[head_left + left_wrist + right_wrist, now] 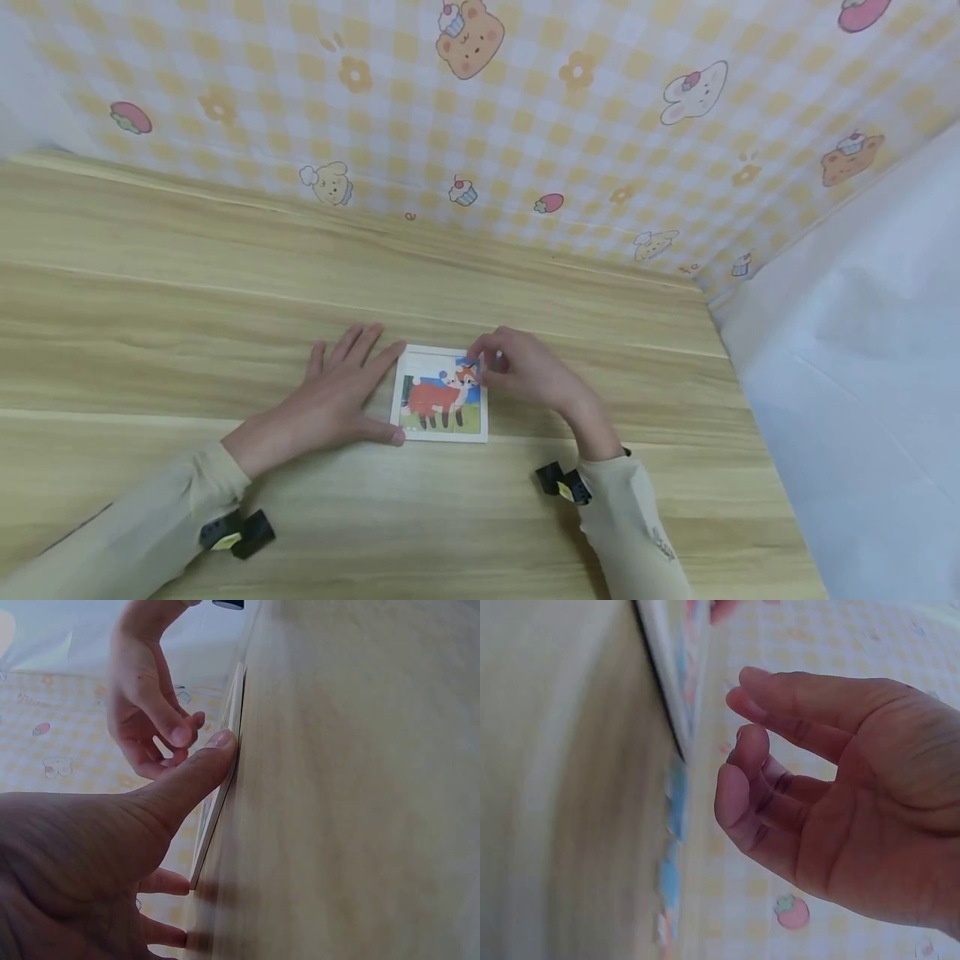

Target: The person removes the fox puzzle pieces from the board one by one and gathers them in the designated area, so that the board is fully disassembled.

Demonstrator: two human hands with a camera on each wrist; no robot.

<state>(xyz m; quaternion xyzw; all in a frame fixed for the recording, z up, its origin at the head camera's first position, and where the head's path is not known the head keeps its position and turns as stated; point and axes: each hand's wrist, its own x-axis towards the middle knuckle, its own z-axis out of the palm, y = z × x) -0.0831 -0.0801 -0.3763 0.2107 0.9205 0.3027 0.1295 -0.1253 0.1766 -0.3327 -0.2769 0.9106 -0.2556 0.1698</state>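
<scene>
A square picture puzzle point(438, 404) with a white frame lies flat on the table. It shows a red fox, and its upper left part is plain white. My left hand point(333, 396) is spread at the frame's left side. Its thumb touches the lower left corner and its index finger the upper left corner, the other fingers resting on the table. Over the upper right corner is my right hand point(525, 371), with bent fingers and the thumb tip close to the index finger. In the right wrist view, no piece shows clearly between the right fingertips point(756, 679).
The wooden table point(225, 333) ends at a yellow checked cloth point(510, 142) behind and a white sheet point(862, 375) on the right. Small blue flat shapes point(669, 877) lie along the tabletop in the right wrist view. Dark wrist cameras point(238, 533) sit on both sleeves.
</scene>
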